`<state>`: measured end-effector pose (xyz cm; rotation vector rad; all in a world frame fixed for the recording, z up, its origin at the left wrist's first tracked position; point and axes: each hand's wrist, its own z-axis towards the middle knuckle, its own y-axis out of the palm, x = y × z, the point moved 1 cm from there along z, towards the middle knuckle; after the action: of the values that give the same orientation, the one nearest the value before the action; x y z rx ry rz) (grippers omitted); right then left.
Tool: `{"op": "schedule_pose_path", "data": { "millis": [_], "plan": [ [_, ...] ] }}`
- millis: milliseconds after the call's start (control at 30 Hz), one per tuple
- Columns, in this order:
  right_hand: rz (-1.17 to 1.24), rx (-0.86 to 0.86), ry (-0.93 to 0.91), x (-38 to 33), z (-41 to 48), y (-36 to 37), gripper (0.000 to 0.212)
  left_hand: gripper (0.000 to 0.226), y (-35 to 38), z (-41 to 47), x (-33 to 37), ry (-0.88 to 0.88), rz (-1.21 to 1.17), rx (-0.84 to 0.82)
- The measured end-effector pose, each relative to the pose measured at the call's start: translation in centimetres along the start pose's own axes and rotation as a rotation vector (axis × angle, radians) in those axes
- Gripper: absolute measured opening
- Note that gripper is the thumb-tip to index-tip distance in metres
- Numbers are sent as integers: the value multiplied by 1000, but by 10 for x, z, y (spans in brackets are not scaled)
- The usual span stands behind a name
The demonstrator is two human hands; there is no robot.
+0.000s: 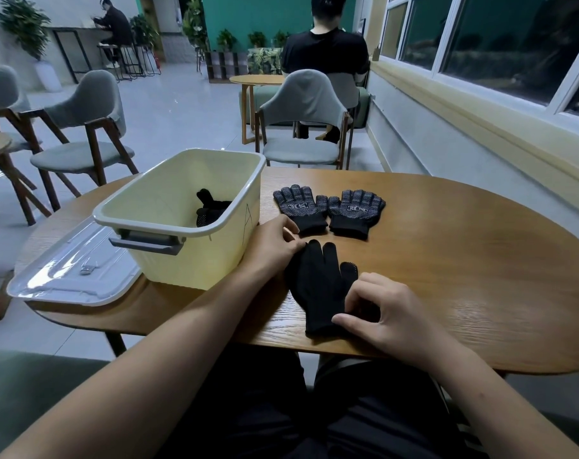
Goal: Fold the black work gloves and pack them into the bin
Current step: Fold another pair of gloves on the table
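Note:
A stacked pair of black work gloves (318, 286) lies flat on the wooden table (463, 260) in front of me, fingers pointing away. My left hand (274, 241) pinches its fingertips at the far left. My right hand (380, 313) pinches the cuff end at the near right. Two more black gloves with white grip dots lie palm up side by side beyond: one (299, 207) on the left, one (356, 212) on the right. The cream bin (168, 210) stands at the left, with a folded black glove bundle (211, 207) inside.
The bin's clear lid (76, 270) lies on the table left of the bin. Grey chairs (301, 127) stand beyond the table. A person in black (324, 48) sits with their back to me further off. A wall with windows runs along the right.

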<state>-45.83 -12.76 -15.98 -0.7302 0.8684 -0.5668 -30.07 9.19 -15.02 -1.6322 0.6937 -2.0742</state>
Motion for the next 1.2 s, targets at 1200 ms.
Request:
{"op": "schedule_pose_path", "data": {
  "millis": [1200],
  "plan": [
    [-52,-31,-57,0,1,3,25,17,-8,-14,-4,16,-19,21]
  ]
}}
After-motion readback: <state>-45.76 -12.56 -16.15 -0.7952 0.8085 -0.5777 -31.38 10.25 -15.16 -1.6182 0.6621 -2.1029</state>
